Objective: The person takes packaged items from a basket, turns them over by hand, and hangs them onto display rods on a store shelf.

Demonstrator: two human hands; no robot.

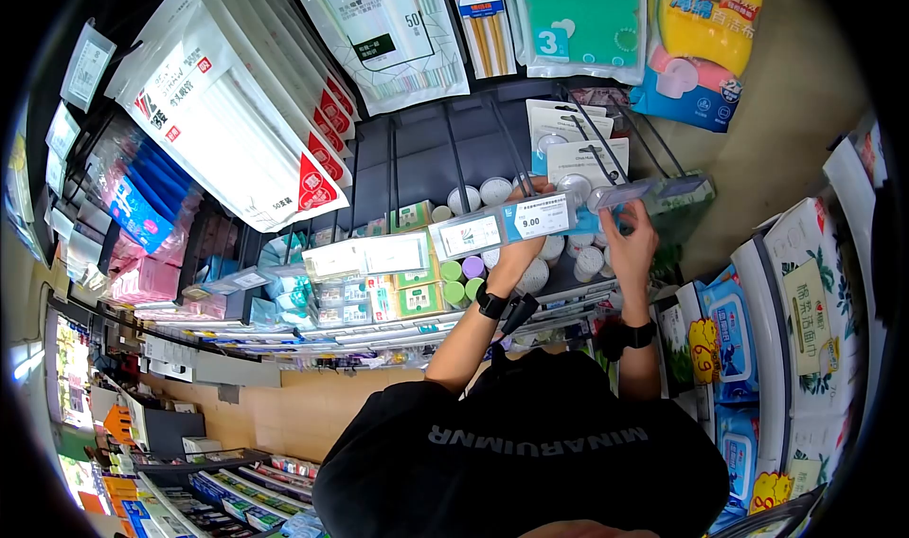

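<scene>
My left hand (519, 254) reaches in behind the price label (542, 218) marked 9.00; the label hides most of its fingers, and what they touch cannot be made out. Just right of it, my right hand (632, 244) is raised with bent fingers at the lower edge of a hook's tag holder (625, 194), closed on something too small to tell. Carded packs with round items (589, 159) hang on hooks beside both hands. Below and between the hands stand several round white-lidded containers (589, 261).
Packs of straws (237, 112) hang on the left, and a green pack (579, 22) and a yellow sponge pack (710, 17) at the top. Metal hooks (454, 154) jut out above the lower shelf. Blue wipes packs (731, 325) stand at the right.
</scene>
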